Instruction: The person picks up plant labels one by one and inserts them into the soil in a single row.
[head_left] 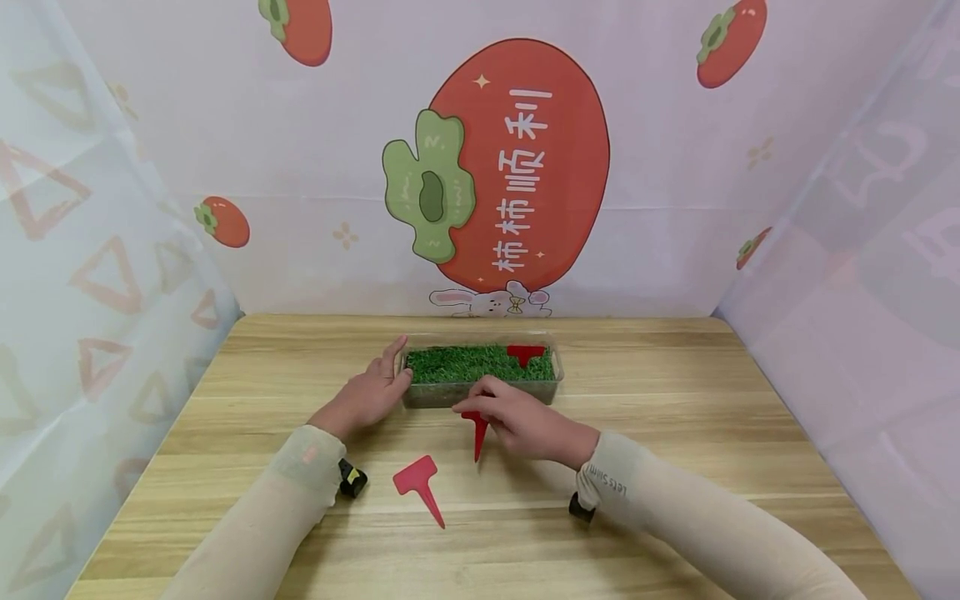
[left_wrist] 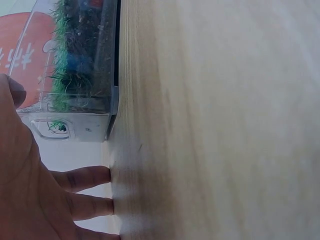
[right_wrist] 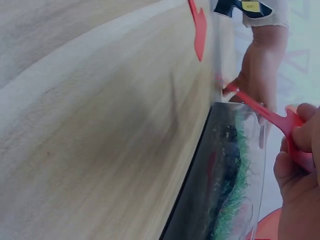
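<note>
A clear plastic box (head_left: 480,393) holding green artificial grass (head_left: 457,362) stands toward the back of the table. One red T-shaped plant label (head_left: 525,353) stands in the grass at the right end. My right hand (head_left: 521,421) pinches a second red plant label (right_wrist: 295,137) by its wide head, just in front of the box, its pointed stem (head_left: 480,442) angled downward. By the box's left end is my left hand (head_left: 367,396), thumb at the near corner; the other fingers (left_wrist: 90,178) are stretched out, tips at the tabletop. A third plant label (head_left: 417,477) lies flat between the forearms.
The wooden table (head_left: 675,400) meets a white cloth backdrop (head_left: 637,275) printed with persimmons. Cloth walls rise on the left and right. Each wrist wears a small black camera, such as the left one (head_left: 352,479).
</note>
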